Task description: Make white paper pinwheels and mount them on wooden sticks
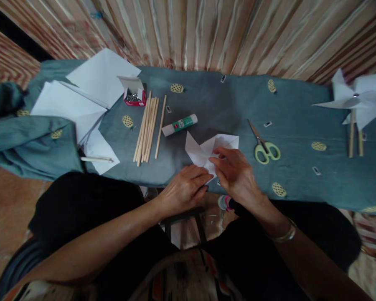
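Observation:
A white paper pinwheel [194, 151], partly folded, lies at the front edge of the cloth between my two hands. My left hand [185, 187] pinches its near corner between thumb and fingers. From the other side my right hand [233, 170] is closed on the paper near its centre, fingertips pressed together on a fold. A glue stick [179, 124] with a green label rests just beyond the paper. To the right of my right hand lie scissors [263, 146] with light green handles, blades pointing away. My fingers hide part of the pinwheel's middle.
Several wooden sticks [147, 129] lie left of the glue stick. Behind them stands a small open red box [134, 97] of metal pins. White paper sheets [72, 104] and a pen [97, 159] are farther left. Finished pinwheels [363, 96] on sticks lie at the far right.

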Motion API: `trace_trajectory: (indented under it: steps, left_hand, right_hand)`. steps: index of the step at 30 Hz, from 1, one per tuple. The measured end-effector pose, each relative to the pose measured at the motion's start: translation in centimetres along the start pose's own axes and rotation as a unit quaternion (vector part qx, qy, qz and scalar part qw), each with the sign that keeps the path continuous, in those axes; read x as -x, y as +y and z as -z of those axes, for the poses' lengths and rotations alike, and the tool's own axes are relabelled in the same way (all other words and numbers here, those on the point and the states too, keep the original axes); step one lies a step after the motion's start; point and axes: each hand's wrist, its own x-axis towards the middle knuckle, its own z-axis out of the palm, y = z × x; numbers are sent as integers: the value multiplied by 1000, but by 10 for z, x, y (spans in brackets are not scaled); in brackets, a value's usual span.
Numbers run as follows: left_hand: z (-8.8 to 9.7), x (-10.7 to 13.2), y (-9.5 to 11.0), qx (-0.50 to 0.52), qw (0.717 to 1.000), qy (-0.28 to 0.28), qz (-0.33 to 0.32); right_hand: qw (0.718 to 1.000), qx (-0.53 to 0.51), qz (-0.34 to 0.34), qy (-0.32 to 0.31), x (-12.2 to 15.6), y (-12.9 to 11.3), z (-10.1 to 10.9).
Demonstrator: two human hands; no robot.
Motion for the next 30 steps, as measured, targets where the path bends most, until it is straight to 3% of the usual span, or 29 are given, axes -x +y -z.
trace_trajectory:
  steps: [6,12,19,27,30]
  left_hand:
    - [-1,1,0,-2,1000,2,3]
    - [1,3,1,-21,1000,-13,1]
    - [0,1,1,-65,998,-15,-19]
    - [-3,4,-1,-91,995,5,-35]
    - [-3,5,-3,-102,994,4,-43]
  right_hand:
    - [999,53,6,-8,6,-7,-6]
    - [999,-15,-41,-14,11,-14,-15]
    - [999,-3,-39,8,8,-15,-23]
    - [999,-27,-16,38,2,6,-2]
    - [996,-15,-57,69,-5,22,4]
